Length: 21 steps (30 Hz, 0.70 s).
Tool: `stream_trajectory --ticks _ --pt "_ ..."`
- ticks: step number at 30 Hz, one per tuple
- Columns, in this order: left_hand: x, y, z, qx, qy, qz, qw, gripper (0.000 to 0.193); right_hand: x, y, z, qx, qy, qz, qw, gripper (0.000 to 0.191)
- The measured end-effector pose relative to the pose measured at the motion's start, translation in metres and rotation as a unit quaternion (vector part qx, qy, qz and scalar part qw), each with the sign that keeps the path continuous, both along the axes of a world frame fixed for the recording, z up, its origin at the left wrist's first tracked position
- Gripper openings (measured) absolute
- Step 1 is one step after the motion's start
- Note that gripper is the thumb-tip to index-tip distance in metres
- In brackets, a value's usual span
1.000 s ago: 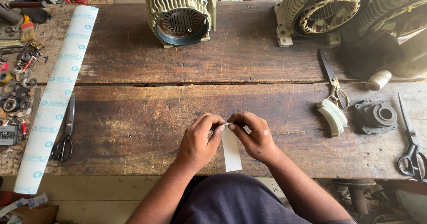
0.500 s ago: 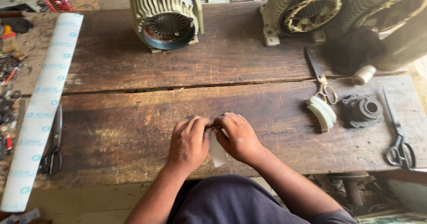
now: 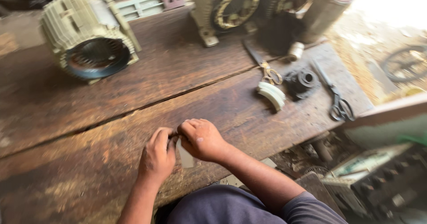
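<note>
Both hands meet at the near edge of the wooden desk [image 3: 133,117]. The left hand [image 3: 156,156] is curled shut, fingertips pinching the top of a small white paper strip [image 3: 185,157]. The right hand [image 3: 202,138] is closed too, knuckles up, gripping the same strip from the other side, so the two hands touch at the thumbs. The strip hangs down between them, just under the right hand and over the desk's front edge. The picture is blurred, so the exact finger hold is hard to read.

Beyond the left hand, far up the desk, a ribbed motor housing [image 3: 89,37] lies on its side with its open end facing the person. Beyond the right hand, well apart, a curved white stack [image 3: 272,95] lies on the desk, with one pair of scissors [image 3: 262,66] just behind it. A dark round metal part [image 3: 302,79] sits beside that stack, and a second pair of scissors [image 3: 336,99] lies further right, near the desk's corner. Another motor housing [image 3: 231,8] stands at the far edge
</note>
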<state>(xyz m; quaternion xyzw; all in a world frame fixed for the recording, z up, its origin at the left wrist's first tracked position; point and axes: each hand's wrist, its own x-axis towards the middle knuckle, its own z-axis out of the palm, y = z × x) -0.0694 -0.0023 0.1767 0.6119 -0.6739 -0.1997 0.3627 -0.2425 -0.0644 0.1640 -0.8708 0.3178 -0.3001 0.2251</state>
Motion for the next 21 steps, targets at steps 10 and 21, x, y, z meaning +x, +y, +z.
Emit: stream_trajectory --ticks 10,21 --pt "-0.007 -0.018 -0.022 0.101 0.152 -0.202 0.962 0.012 -0.055 0.027 0.005 0.164 -0.093 0.011 0.982 0.014" --pt "-0.064 -0.026 -0.036 0.228 0.296 -0.154 0.915 0.017 -0.096 0.030 0.010 0.174 -0.043 -0.093 0.979 0.012"
